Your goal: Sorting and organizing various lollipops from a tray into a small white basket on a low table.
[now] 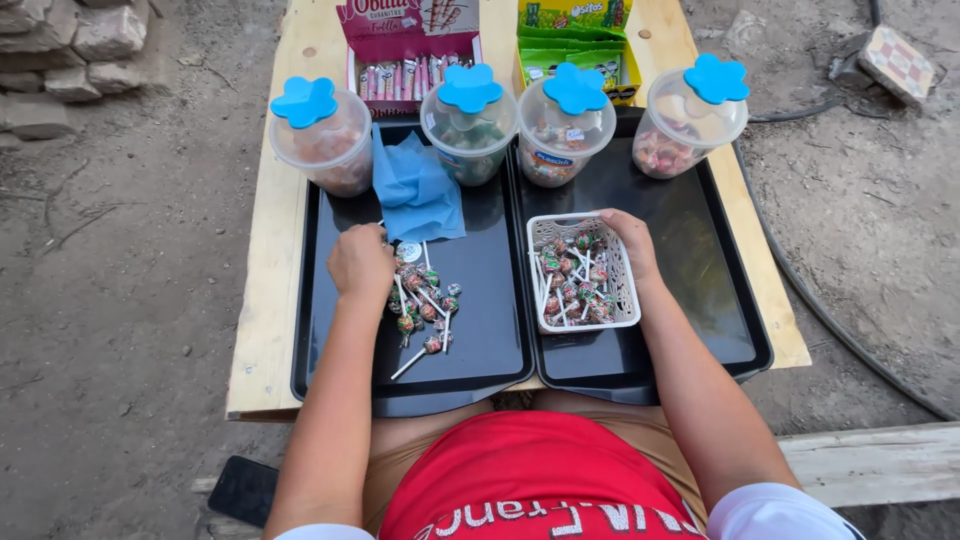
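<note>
Single head-worn camera, looking steeply down and forward from above the seated person's lap, close over the wooden bench point(262, 330), dirt ground at both sides, no second view

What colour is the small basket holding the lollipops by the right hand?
White, a slotted plastic basket on a black tray; the head view shows it best.

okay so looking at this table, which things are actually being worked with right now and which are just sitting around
In use:
left hand on the loose lollipops on the left black tray
right hand at the white basket of lollipops on the right black tray

Lying about:
four clear jars with blue flower lids
blue cloth
pink sweet box
green sweet box
</note>
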